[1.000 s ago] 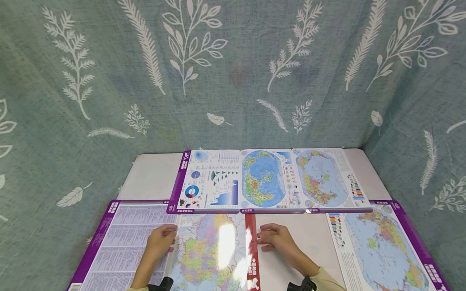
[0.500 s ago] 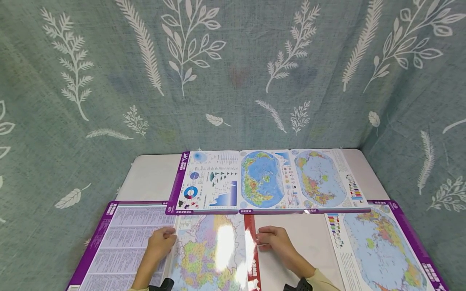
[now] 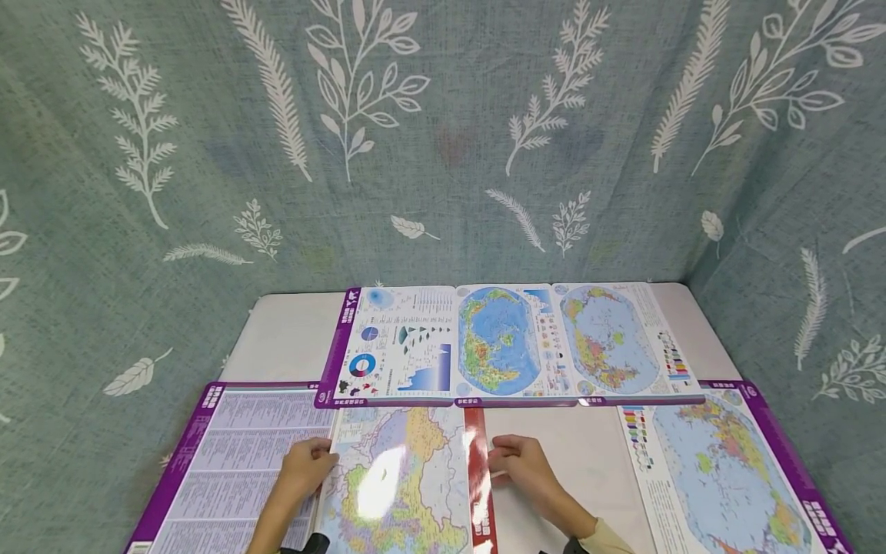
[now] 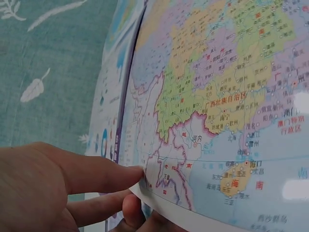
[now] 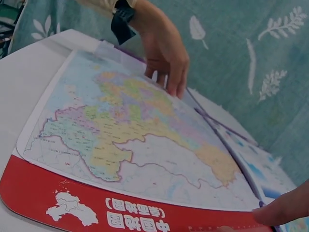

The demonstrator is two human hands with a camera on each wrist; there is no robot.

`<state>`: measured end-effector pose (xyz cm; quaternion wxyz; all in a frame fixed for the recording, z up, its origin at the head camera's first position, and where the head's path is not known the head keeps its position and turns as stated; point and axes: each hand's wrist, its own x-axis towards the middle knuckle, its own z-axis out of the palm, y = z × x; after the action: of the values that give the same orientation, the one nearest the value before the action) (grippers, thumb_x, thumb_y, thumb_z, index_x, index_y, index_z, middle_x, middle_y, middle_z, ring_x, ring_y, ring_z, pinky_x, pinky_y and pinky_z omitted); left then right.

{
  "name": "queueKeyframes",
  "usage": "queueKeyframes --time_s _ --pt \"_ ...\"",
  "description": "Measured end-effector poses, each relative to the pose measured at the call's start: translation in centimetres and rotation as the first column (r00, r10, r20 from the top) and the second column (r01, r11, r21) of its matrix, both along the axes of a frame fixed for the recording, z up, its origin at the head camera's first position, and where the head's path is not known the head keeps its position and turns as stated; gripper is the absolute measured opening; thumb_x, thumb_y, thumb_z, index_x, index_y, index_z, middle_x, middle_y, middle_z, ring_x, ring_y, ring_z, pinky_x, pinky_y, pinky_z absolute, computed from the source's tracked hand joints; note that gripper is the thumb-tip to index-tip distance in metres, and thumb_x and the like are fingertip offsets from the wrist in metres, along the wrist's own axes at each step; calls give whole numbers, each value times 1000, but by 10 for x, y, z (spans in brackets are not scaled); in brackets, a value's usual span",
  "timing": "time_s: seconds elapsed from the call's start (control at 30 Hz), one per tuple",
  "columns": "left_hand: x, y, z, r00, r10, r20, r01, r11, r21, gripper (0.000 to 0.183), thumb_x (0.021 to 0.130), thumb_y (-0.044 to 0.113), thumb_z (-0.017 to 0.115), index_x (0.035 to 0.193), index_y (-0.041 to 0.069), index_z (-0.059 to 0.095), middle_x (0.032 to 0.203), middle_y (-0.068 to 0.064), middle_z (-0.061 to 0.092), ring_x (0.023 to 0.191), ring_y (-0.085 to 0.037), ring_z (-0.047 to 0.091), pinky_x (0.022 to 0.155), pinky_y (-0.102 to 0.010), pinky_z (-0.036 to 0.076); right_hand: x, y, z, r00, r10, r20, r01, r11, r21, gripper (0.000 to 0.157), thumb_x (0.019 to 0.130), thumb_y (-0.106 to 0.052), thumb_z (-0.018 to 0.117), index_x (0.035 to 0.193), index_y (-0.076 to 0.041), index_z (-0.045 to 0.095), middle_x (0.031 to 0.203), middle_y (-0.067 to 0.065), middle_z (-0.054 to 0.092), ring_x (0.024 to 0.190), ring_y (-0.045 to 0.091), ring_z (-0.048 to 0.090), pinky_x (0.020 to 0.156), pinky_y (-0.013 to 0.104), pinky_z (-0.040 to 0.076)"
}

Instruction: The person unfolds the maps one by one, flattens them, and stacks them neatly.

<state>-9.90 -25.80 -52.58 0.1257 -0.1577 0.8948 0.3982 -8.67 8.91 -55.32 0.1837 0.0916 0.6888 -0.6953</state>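
Observation:
A glossy folding map sheet (image 3: 432, 500) with a red border strip (image 3: 477, 442) lies between my hands in the head view. My left hand (image 3: 302, 468) pinches its left edge; in the left wrist view the thumb (image 4: 113, 178) presses on top, with fingers below the slightly lifted corner. At the red side, my right hand (image 3: 527, 466) pinches the edge, its thumb (image 5: 280, 210) on the strip in the right wrist view. Glare covers part of the printed map, and the right hand's fingers are mostly hidden.
A purple-edged chart (image 3: 408, 346) with world maps lies across the back of the white table (image 3: 294, 331). A text-filled purple-edged sheet (image 3: 242, 446) lies at left, and a world map sheet (image 3: 727, 469) at right. A green leaf-patterned curtain (image 3: 443, 154) stands behind.
The glare on the map has shifted left and the printed picture looks larger, its colours displaced. Both hands have moved slightly toward me, still at the sheet's two side edges.

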Motion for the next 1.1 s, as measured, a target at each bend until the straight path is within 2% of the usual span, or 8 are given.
queueKeyframes --time_s 0.17,0.3,0.5,0.63,0.87,1.0,1.1 --pt "1 2 2 999 -32 17 33 998 -48 42 83 8 62 117 -15 54 82 -11 56 70 -19 54 57 -28 46 3 -5 4 1000 -24 -5 24 1000 18 53 79 6 61 124 24 40 96 21 59 76 23 65 63 38 56" --pt "1 3 3 999 -46 23 48 996 -78 44 82 8 65 118 -15 54 80 -11 55 69 -20 53 56 -28 46 4 -6 4 999 -33 1 33 999 28 56 80 5 61 127 23 37 99 22 59 76 24 64 64 40 56" --pt "3 2 -2 997 -78 -9 76 988 -135 43 78 7 69 113 -16 57 76 -9 53 67 -18 50 57 -28 43 7 -6 5 1000 -8 7 8 999 39 49 82 2 63 124 20 44 99 20 61 75 22 64 60 39 56" --pt "5 2 -2 996 -92 -17 89 984 -153 41 77 7 70 109 -16 59 76 -9 55 67 -19 51 59 -30 44 10 -7 5 1000 7 14 -8 994 106 45 81 -1 64 121 16 51 94 14 64 71 19 64 54 35 55" --pt "10 0 -1 993 -114 -28 109 985 -133 33 77 8 71 101 -13 62 81 -10 62 71 -20 58 63 -36 51 14 -12 2 997 41 -63 -27 976 216 40 80 1 67 116 14 57 79 7 59 60 16 58 51 31 53" --pt "13 -1 -1 995 -101 -18 99 991 -93 30 77 7 71 99 -12 62 79 -9 61 64 -18 57 55 -32 51 16 -14 -3 993 79 -92 -50 958 284 39 80 1 66 116 12 57 76 4 56 58 14 55 49 29 53" --pt "16 -3 -1 996 -89 -4 89 994 -57 29 77 6 71 98 -12 62 77 -9 59 57 -18 55 48 -29 50 19 -13 -5 991 88 -96 -57 957 284 35 80 4 65 114 11 58 77 5 55 57 14 55 47 30 53"
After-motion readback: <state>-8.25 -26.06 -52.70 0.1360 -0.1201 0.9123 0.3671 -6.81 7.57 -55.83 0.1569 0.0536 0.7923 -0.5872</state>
